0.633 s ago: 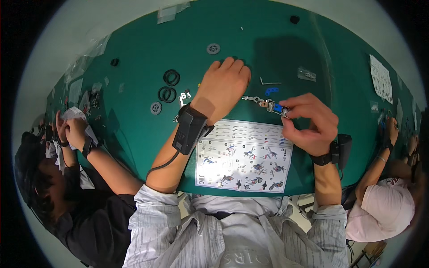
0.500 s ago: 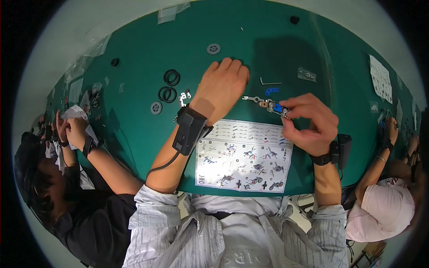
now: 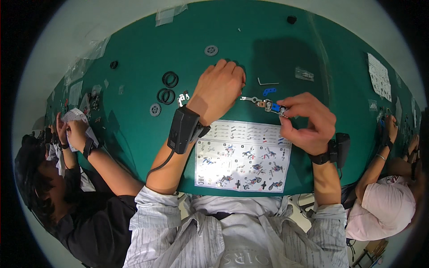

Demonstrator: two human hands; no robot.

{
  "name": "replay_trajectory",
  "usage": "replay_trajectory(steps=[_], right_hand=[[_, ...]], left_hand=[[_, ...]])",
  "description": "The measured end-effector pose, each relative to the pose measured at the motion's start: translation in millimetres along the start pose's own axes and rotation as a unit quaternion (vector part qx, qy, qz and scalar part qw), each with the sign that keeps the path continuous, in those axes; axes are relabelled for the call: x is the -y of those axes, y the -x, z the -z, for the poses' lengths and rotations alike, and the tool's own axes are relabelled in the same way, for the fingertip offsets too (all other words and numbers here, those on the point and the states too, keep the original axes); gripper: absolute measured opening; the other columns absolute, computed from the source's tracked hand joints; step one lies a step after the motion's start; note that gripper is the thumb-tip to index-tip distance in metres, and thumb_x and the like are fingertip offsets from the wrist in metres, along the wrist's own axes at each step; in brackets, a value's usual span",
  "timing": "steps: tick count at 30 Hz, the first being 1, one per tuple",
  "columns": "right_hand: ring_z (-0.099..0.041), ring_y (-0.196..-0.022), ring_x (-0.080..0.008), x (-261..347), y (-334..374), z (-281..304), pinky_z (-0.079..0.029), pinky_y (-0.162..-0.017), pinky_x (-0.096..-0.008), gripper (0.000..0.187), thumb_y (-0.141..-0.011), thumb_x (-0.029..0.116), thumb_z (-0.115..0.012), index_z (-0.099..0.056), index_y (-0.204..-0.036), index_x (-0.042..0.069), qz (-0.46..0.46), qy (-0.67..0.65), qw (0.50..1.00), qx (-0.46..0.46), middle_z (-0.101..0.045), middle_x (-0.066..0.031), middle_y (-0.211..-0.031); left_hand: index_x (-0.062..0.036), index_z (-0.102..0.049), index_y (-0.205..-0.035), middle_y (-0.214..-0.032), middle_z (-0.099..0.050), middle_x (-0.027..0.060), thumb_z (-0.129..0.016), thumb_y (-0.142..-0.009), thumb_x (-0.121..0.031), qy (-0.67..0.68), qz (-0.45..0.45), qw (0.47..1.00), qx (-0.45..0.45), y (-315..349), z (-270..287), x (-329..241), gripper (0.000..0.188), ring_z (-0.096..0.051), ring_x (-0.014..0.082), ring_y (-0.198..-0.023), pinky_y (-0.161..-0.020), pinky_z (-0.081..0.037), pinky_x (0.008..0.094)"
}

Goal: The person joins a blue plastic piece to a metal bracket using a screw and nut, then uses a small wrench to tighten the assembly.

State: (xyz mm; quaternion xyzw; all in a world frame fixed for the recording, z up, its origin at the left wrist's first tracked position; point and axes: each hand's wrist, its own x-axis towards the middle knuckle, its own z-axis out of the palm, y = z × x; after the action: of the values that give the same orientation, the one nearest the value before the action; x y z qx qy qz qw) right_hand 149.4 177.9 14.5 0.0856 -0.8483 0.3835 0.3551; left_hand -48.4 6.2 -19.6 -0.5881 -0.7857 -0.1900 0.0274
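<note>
Here, my right hand [image 3: 310, 119] pinches a blue-and-metal assembly [image 3: 268, 105] by one end; slackening could drop it. Whether my left hand [image 3: 219, 85] grips, I can't tell.

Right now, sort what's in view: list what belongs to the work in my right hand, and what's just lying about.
Likely belongs:
metal-and-blue assembly, in the right hand
printed picture sheet
blue bracket
L-shaped key
black rings
grey wheels

Seems just lying about:
clear plastic, far edge
small black piece, right of centre
white sheet, right side
</note>
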Motion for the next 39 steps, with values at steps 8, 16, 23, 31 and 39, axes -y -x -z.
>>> replay_trajectory(steps=[8,16,23,31,39], right_hand=[[-0.076,-0.082,-0.0272,0,0,-1,-0.06,-0.071,-0.034,0.028,-0.067,-0.01,-0.082,-0.072,-0.09,0.001,-0.004,-0.003,1.0,-0.005,-0.078,-0.0139,-0.095],[-0.077,-0.083,-0.0289,1,0,4,-0.061,-0.068,-0.034,0.028,-0.067,-0.009,-0.083,-0.072,-0.09,0.001,0.045,0.015,0.999,-0.019,-0.078,-0.0155,-0.096],[-0.077,-0.084,-0.0293,0,-1,1,-0.062,-0.068,-0.0349,0.03,-0.068,-0.009,-0.084,-0.071,-0.093,0.001,0.049,0.015,0.998,-0.021,-0.078,-0.0169,-0.098],[-0.077,-0.083,-0.0283,2,-1,4,-0.062,-0.067,-0.0351,0.029,-0.069,-0.008,-0.084,-0.07,-0.092,0.002,0.062,0.027,0.997,-0.026,-0.077,-0.0157,-0.096],[-0.076,-0.082,-0.0285,0,1,5,-0.062,-0.068,-0.0349,0.03,-0.069,-0.008,-0.084,-0.071,-0.093,0.002,0.057,0.031,0.997,-0.04,-0.077,-0.0158,-0.095]], left_hand=[[-0.0051,-0.063,-0.102,-0.099,-0.064,0.0095,-0.073,-0.093,-0.008,0.026,-0.008,0.999,0.028,5,5,11,0.013,-0.061,0.0323,-0.098,-0.086,-0.052,0.0437],[-0.0056,-0.07,-0.094,-0.076,-0.059,0.0039,-0.08,-0.078,0.003,0.284,-0.047,0.951,-0.112,10,46,-33,0.021,-0.055,0.0199,-0.071,-0.067,-0.044,0.0335],[-0.0065,-0.07,-0.096,-0.087,-0.065,0.0056,-0.084,-0.079,0.0,0.305,-0.071,0.936,-0.161,14,34,-51,0.023,-0.065,0.0232,-0.076,-0.066,-0.05,0.0355],[-0.0058,-0.071,-0.097,-0.089,-0.066,0.0055,-0.084,-0.079,0.0,0.303,-0.067,0.938,-0.154,12,30,-55,0.023,-0.069,0.0228,-0.074,-0.067,-0.051,0.0359],[-0.0016,-0.076,-0.102,-0.093,-0.074,0.0105,-0.085,-0.077,0.005,0.28,-0.112,0.938,-0.17,12,30,-55,0.028,-0.073,0.0245,-0.078,-0.065,-0.056,0.0337]])
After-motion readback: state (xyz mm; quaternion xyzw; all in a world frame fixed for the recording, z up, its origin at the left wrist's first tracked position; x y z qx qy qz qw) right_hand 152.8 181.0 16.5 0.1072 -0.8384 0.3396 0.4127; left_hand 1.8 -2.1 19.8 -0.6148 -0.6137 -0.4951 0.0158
